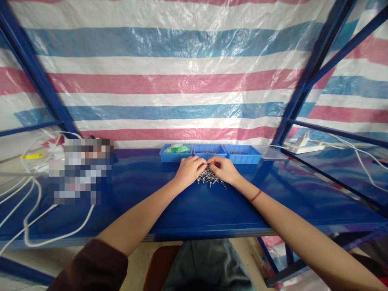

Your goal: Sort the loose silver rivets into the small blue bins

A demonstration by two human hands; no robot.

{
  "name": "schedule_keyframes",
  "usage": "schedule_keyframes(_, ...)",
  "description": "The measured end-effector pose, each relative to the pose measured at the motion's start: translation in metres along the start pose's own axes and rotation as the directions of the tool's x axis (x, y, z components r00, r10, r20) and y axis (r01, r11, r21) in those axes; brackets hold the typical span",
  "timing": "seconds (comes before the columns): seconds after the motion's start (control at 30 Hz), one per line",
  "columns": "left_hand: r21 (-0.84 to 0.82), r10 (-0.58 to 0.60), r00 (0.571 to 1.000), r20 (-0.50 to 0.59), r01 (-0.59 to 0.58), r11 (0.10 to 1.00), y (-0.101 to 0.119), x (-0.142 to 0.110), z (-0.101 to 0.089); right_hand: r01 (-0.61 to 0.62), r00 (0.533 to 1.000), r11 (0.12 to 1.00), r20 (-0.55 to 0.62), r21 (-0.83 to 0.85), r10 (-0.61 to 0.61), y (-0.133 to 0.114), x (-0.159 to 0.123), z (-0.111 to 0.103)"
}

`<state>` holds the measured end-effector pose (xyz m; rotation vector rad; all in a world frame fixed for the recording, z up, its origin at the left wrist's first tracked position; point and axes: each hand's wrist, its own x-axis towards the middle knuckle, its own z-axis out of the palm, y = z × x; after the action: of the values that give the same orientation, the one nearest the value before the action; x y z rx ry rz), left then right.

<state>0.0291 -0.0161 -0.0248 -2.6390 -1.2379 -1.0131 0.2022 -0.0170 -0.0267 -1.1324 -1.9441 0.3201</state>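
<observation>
A loose pile of small shiny metal pins [210, 176], shaped like rivets, lies on the blue table [145, 202]. Over its left edge is my left hand [190, 167], thumb and index finger pinched together. My right hand [223, 168] bends over the right side of the heap, its fingers also closed in a pinch. The fingertips of both hands nearly meet above the pins. Whatever they pinch is too small to make out.
Behind my hands stand three blue bins: the left bin [161, 156] holds green-and-white packets, the middle bin [209, 146] and right bin [253, 158] small metal parts. A clear lid [274, 153], a white power strip [304, 147] and white cables [27, 230] lie around.
</observation>
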Motion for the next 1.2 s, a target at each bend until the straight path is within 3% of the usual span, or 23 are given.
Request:
schedule_keyframes(0.17,-0.253,-0.046,0.991,-0.127,0.012,0.968,0.004,-0.002,-0.007,0.102,0.99,0.989,0.089,0.103,-0.112,-0.006,-0.001,0.002)
schedule_keyframes(0.33,-0.34,-0.049,0.986,-0.161,-0.009,0.94,0.01,-0.004,-0.013,0.115,0.99,0.981,0.068,0.159,-0.127,-0.01,-0.002,0.0)
schedule_keyframes(0.5,-0.351,-0.054,0.986,-0.156,-0.004,0.937,0.013,-0.005,-0.015,0.124,0.989,0.978,0.062,0.166,-0.136,-0.01,-0.001,0.0)
schedule_keyframes(0.63,-0.321,-0.04,0.981,-0.187,-0.023,0.947,0.013,-0.006,-0.016,0.041,0.998,0.979,0.028,0.201,-0.048,-0.007,-0.001,0.003)
schedule_keyframes(0.87,-0.299,-0.038,0.961,-0.274,-0.048,0.953,0.004,-0.004,-0.015,0.043,0.988,0.96,-0.156,0.277,0.001,-0.009,0.0,0.0)
schedule_keyframes(1.03,-0.314,-0.065,0.976,-0.206,-0.003,0.949,-0.001,-0.004,-0.01,0.118,0.976,0.969,-0.207,0.219,-0.072,-0.02,-0.003,-0.003)
schedule_keyframes(1.2,-0.286,-0.11,0.99,-0.085,0.081,0.955,-0.006,-0.005,-0.006,0.213,0.94,0.977,-0.265,-0.031,-0.214,-0.014,0.003,-0.019)
